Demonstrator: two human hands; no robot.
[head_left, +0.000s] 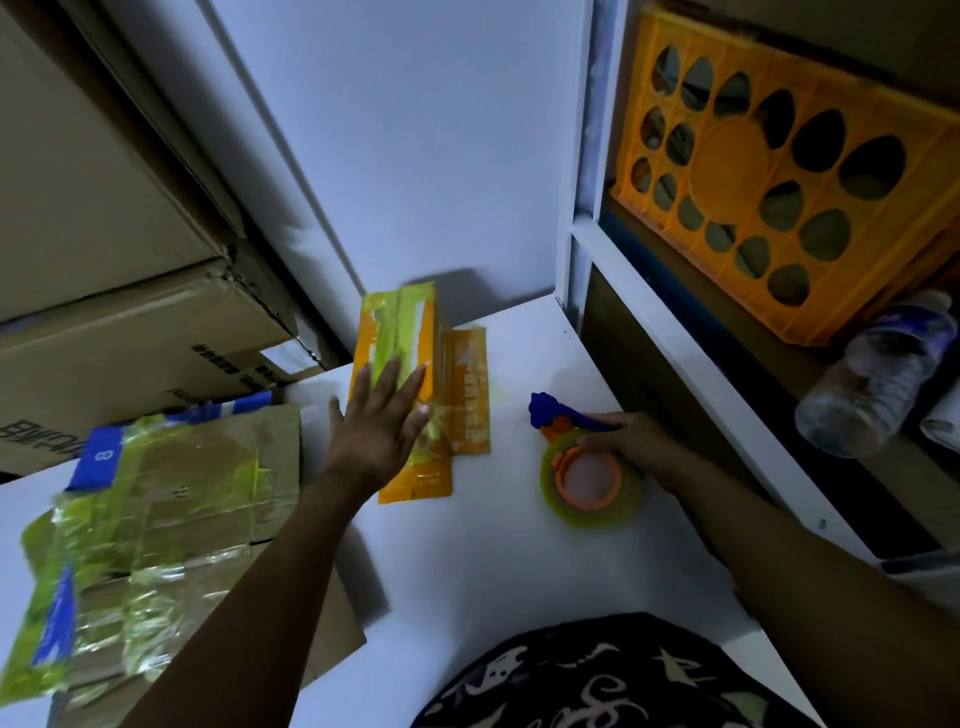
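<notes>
An orange box (402, 338) wrapped in yellow-green tape stands near the back of the white table (467, 561). My left hand (382, 421) lies flat against its front face, fingers straight and spread. An orange flat packet (470, 395) lies just to its right. Right of that, my right hand (628, 441) grips a tape dispenser (584, 478) with a blue handle, orange hub and a yellow-green tape roll, resting on the table.
A taped cardboard box (156, 530) with blue labels sits at the left. Large cartons (130, 332) are stacked behind it. On the right, a white shelf frame (670, 332) holds an orange crate (779, 171) and a plastic bottle (878, 374).
</notes>
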